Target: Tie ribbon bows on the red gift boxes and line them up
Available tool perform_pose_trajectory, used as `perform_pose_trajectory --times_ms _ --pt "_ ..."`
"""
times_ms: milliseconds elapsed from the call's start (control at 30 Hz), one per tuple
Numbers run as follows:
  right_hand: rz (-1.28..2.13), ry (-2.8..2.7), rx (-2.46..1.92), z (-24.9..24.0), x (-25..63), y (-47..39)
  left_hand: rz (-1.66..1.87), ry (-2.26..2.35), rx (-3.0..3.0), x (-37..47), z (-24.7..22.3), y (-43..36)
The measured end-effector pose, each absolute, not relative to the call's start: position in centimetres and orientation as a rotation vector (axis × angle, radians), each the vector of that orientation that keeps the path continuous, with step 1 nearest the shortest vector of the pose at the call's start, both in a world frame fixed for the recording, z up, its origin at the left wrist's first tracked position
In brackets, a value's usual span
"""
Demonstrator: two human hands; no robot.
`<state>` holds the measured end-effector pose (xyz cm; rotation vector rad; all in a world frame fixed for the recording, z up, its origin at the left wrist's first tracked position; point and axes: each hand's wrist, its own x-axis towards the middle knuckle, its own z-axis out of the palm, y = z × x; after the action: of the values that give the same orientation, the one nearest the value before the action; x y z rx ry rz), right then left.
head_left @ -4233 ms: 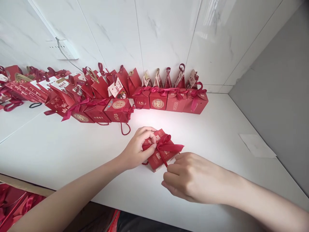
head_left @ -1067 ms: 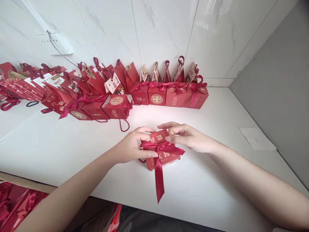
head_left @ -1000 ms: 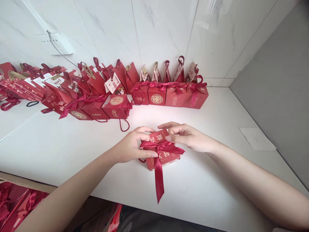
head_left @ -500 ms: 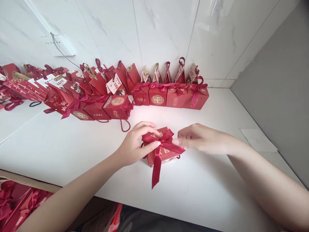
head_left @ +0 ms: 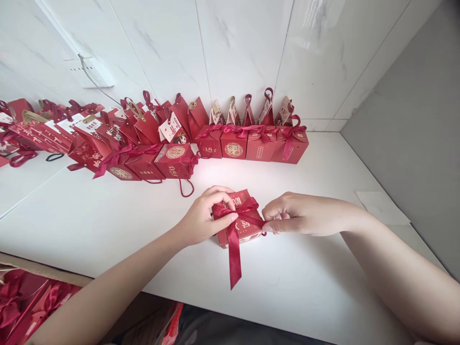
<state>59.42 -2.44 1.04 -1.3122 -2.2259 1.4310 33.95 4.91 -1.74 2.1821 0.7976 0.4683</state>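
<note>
A small red gift box point(head_left: 241, 193) with gold lettering lies on the white table in front of me. Across its top is a bow of dark red satin ribbon point(head_left: 235, 261), one tail hanging down over the near side. My left hand point(head_left: 212, 213) reaches over the box's left side, thumb and forefinger pinching the bow near its knot. My right hand point(head_left: 287, 214) is at the box's right side, thumb and fingers closed on the ribbon's other tail. Part of that tail's end is hidden by the fingers.
Red gift boxes point(head_left: 233, 146) with ribbons and cord handles stand in rows at the back, several more point(head_left: 86, 136) to the left. A paper sheet point(head_left: 381, 207) lies at right. An open carton point(head_left: 39, 302) of red boxes is at lower left; a wall socket point(head_left: 89, 72) is behind.
My right hand has come down a little and closed on the right ribbon tail, which now looks drawn in toward its fingers. My left hand keeps its pinch at the knot.
</note>
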Motion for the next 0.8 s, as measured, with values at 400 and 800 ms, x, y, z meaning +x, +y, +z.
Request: perform_pose_trajectory --times_ms 400,800 --pt "1.357 -2.388 -1.137 6.9 65.0 -5.8 0.492 0.715 2.205 34.1 -2.3 5.4" --pt "0.852 -1.375 -1.081 5.3 63.8 -4.9 -0.031 0.624 2.487 40.0 4.1 9.2"
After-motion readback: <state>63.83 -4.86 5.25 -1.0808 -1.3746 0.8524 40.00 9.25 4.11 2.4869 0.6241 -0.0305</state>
